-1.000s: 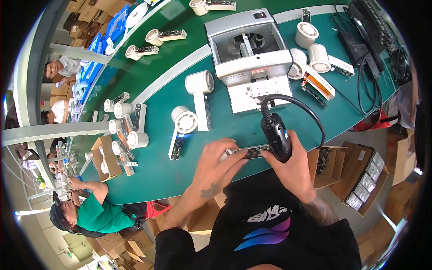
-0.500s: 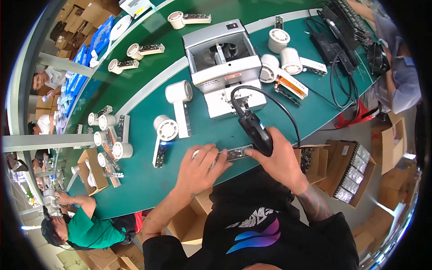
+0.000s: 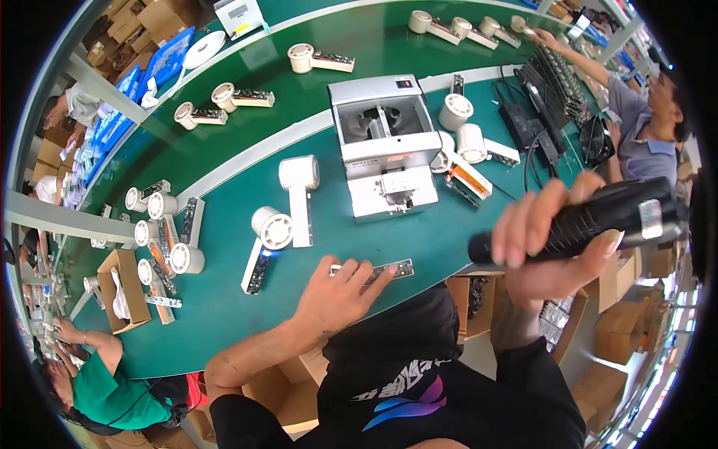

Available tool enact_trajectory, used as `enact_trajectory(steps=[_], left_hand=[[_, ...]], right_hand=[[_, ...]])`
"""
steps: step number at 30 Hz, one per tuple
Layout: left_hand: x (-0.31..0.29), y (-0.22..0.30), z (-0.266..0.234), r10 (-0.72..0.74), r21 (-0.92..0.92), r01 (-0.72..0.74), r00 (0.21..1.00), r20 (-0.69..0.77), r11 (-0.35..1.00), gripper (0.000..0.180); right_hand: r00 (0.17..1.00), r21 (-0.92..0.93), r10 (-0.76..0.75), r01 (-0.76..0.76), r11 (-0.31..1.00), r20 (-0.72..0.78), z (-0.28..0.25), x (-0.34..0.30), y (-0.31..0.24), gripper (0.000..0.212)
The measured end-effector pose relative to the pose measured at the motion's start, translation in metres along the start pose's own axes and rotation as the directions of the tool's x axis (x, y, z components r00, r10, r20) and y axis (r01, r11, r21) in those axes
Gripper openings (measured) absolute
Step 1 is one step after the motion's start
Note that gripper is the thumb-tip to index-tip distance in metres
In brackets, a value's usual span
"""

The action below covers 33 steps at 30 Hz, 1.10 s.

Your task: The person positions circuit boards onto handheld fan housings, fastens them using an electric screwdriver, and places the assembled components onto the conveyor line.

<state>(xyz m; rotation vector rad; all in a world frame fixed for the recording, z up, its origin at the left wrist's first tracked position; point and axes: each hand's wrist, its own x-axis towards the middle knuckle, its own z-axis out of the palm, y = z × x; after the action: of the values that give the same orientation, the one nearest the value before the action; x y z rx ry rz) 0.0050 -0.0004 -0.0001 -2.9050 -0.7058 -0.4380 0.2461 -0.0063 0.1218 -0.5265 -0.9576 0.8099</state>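
Note:
My left hand (image 3: 335, 295) is closed over a white handheld fan at the near edge of the green bench. Its round head is mostly hidden under my fingers. The handle with an exposed circuit board (image 3: 402, 269) sticks out to the right, lying flat. My right hand (image 3: 550, 243) grips a black electric screwdriver (image 3: 598, 221), raised well off the bench at the right and close to the camera. The fingers are partly blurred. Just beyond stands a silver screw feeder (image 3: 389, 161). Two more white fans (image 3: 301, 202) with open handles lie left of it.
Several fans lie at the left beside a cardboard box (image 3: 123, 295), and more (image 3: 471, 142) are right of the feeder. Black power adapters and cables (image 3: 527, 123) occupy the far right. A co-worker's hand (image 3: 544, 39) reaches to fans on the far green surface. Cartons (image 3: 479, 299) stand below the bench edge.
My right hand has lifted the screwdriver off the handle's board and swung it right and up toward the camera. My left hand stays on the fan. The view has shifted somewhat.

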Motion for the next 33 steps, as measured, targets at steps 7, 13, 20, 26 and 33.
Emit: enact_trajectory(steps=[7,13,20,26,33], left_hand=[[-0.001,-0.005,-0.005,-0.058,0.013,0.059,0.998,-0.005,0.998,0.05],[-0.004,-0.013,-0.003,-0.041,-0.006,0.041,0.999,-0.002,0.999,0.048],[-0.001,-0.009,-0.004,-0.083,-0.017,0.082,0.996,-0.021,0.996,0.045],[-0.003,-0.009,-0.001,-0.095,-0.033,0.094,0.995,-0.034,0.995,0.046],[-0.002,-0.009,-0.002,-0.105,-0.057,0.104,0.994,-0.009,0.993,0.045]], right_hand=[[0.931,-0.489,-0.155,0.31,0.815,0.331,0.028,0.04,0.082,0.055],[0.982,-0.358,0.065,0.003,0.934,0.18,0.03,0.024,0.08,0.049],[0.986,-0.315,0.115,-0.073,0.946,0.119,0.014,-0.005,0.075,0.063],[0.982,-0.29,0.147,-0.106,0.951,0.122,0.013,-0.009,0.082,0.063],[0.962,-0.397,0.192,-0.102,0.912,0.192,-0.004,-0.031,0.101,0.06]])
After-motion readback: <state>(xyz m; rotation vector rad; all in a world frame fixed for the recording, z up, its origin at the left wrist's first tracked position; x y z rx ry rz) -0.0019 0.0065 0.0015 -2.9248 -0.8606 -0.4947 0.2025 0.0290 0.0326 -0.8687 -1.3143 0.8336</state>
